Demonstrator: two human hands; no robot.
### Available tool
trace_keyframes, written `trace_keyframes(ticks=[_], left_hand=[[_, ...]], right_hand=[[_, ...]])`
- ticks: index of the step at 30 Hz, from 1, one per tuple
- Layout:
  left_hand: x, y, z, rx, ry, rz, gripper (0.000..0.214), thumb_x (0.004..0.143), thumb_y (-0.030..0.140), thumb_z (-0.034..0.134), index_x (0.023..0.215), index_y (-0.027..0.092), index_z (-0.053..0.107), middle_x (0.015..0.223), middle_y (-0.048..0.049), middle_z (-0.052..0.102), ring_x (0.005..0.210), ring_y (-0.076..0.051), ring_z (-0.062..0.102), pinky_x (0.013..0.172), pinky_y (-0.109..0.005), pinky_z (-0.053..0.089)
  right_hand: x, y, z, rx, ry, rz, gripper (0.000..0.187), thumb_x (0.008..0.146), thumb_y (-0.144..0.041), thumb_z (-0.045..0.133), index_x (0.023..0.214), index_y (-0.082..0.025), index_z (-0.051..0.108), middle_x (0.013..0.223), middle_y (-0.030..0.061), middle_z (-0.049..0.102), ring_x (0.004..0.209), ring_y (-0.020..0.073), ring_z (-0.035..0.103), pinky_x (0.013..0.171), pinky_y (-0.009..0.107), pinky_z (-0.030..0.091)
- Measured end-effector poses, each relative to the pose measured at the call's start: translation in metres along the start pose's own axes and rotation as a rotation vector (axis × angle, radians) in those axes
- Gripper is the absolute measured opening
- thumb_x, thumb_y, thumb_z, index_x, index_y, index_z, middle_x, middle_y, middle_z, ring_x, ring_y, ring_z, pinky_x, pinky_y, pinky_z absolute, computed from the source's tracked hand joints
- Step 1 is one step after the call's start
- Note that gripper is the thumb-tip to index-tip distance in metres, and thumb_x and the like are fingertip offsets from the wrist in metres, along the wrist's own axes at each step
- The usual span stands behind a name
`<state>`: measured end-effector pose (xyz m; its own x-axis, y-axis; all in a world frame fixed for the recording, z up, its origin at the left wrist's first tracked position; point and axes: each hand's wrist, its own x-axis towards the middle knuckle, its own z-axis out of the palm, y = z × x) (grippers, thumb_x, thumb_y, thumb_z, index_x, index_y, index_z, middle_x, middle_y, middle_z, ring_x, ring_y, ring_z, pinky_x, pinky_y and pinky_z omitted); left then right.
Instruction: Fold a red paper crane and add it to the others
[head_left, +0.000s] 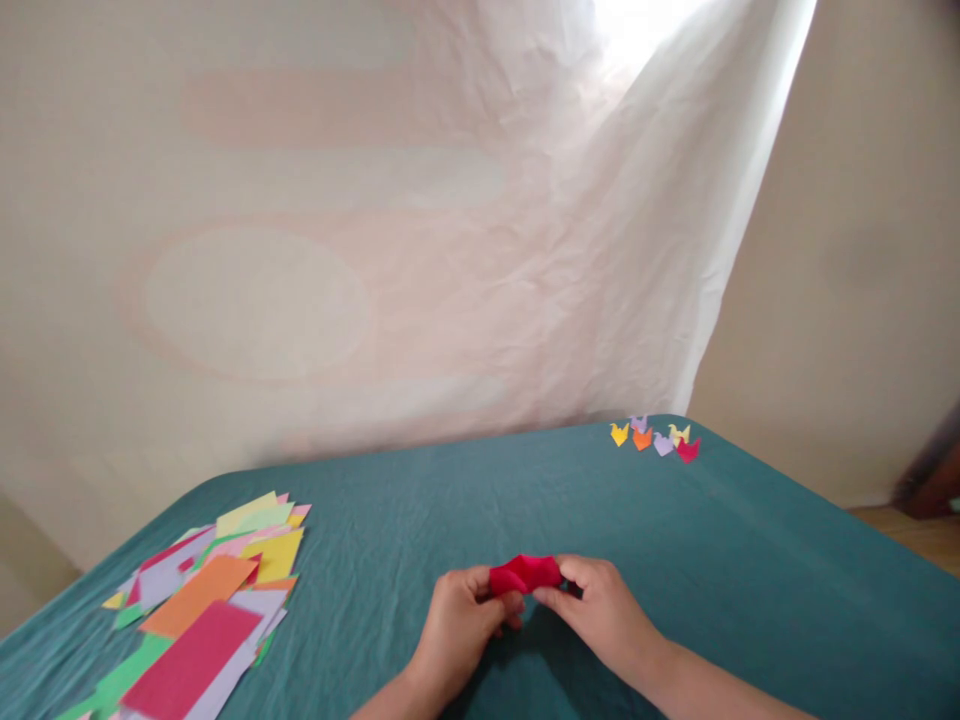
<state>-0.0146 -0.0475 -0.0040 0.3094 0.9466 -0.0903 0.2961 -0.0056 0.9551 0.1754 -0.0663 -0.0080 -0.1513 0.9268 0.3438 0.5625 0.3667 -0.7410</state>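
Observation:
A small piece of folded red paper (pixel 524 574) is held between my two hands, just above the cloth near the front middle of the table. My left hand (pixel 466 620) pinches its left end, with the thumb along the lower edge. At the opposite end, the thumb and fingers of my right hand (pixel 598 603) grip the paper. Creases show across its face, and its ends are partly hidden by my fingers.
On the left lies a loose pile of coloured paper sheets (pixel 204 597). Several small folded paper birds (pixel 663 443) stand at the far right corner. A dark green cloth (pixel 390 520) covers the table, and a pale hanging sheet (pixel 450 250) rises behind it.

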Motion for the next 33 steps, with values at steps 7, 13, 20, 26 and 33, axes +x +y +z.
trace_keyframes(ticks=[7,13,20,26,33], left_hand=[[-0.002,0.0,0.0,0.126,-0.001,0.109,0.016,0.072,0.017,0.052,0.068,0.014,0.067,0.06,0.0006,0.064,0.055,-0.014,0.058,0.053,-0.02,0.04],[-0.005,0.007,0.004,0.018,-0.085,0.087,0.014,0.071,0.016,0.053,0.072,0.013,0.067,0.064,0.0004,0.063,0.052,-0.012,0.056,0.049,-0.019,0.041],[-0.004,0.01,0.005,-0.116,-0.141,0.011,0.022,0.076,0.032,0.062,0.081,0.013,0.07,0.068,-0.0044,0.068,0.058,-0.015,0.063,0.049,-0.02,0.041],[-0.002,0.013,0.002,-0.187,-0.157,0.003,0.022,0.076,0.029,0.061,0.086,0.012,0.072,0.066,-0.0042,0.069,0.062,-0.015,0.064,0.054,-0.021,0.044],[-0.003,0.011,0.002,-0.183,-0.16,-0.027,0.024,0.076,0.03,0.062,0.089,0.013,0.073,0.068,-0.004,0.07,0.063,-0.015,0.064,0.057,-0.021,0.046]], right_hand=[[-0.005,-0.003,0.0,-0.137,-0.001,-0.09,0.022,0.084,-0.023,0.06,0.063,-0.018,0.056,0.064,-0.0003,0.059,0.061,0.0145,0.054,0.059,0.024,0.034],[-0.005,-0.012,-0.003,-0.009,-0.045,-0.049,0.018,0.085,-0.025,0.058,0.069,-0.018,0.057,0.064,-0.0027,0.056,0.06,0.0127,0.051,0.058,0.022,0.035],[-0.004,-0.013,-0.006,0.066,-0.069,-0.039,0.02,0.088,-0.029,0.055,0.072,-0.018,0.058,0.066,-0.0023,0.057,0.062,0.0127,0.051,0.058,0.022,0.035],[-0.004,-0.016,-0.007,0.076,-0.078,-0.028,0.01,0.083,-0.023,0.059,0.074,-0.019,0.059,0.068,-0.003,0.058,0.064,0.0128,0.052,0.06,0.021,0.037],[-0.004,-0.016,-0.007,0.093,-0.081,-0.039,0.009,0.084,-0.022,0.056,0.077,-0.02,0.062,0.072,-0.0021,0.059,0.066,0.0134,0.053,0.062,0.022,0.038]])
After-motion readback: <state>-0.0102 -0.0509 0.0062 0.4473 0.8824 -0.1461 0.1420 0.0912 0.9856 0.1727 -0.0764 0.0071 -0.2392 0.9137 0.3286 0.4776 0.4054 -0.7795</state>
